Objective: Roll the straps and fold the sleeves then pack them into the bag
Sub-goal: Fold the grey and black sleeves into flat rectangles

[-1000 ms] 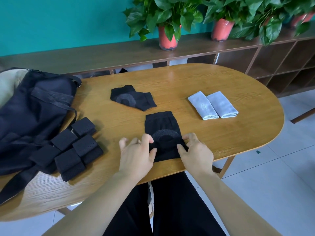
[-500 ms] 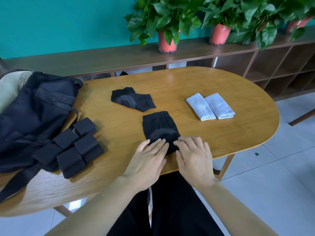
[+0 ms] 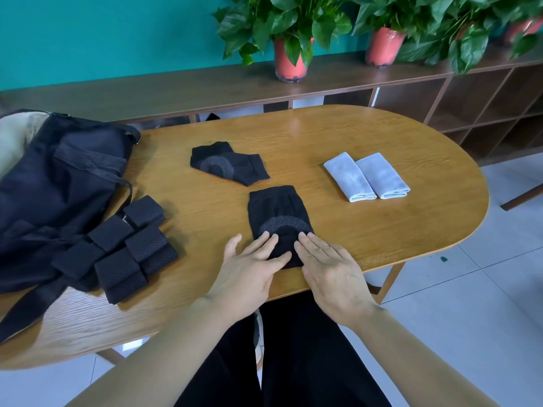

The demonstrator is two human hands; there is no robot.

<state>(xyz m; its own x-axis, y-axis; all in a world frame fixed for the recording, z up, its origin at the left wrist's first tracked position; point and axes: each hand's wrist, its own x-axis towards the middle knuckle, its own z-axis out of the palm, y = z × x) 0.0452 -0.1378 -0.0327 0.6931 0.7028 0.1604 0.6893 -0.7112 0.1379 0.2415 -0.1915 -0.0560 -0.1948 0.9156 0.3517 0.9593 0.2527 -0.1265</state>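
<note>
Head view: pressing black sleeve (image 3: 276, 210) with left hand (image 3: 249, 271) and right hand (image 3: 335, 274), fingers straight, gripping nothing. Probably soft, limp, light; pinch hem beyond both hands.

Black bag (image 3: 58, 183) and rolled straps (image 3: 129, 248) lie left, black sleeves (image 3: 276, 210) centre, folded grey sleeves (image 3: 367, 177) right.

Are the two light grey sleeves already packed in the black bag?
No, both light grey sleeves lie folded side by side on the table, well apart from the black bag.
</note>
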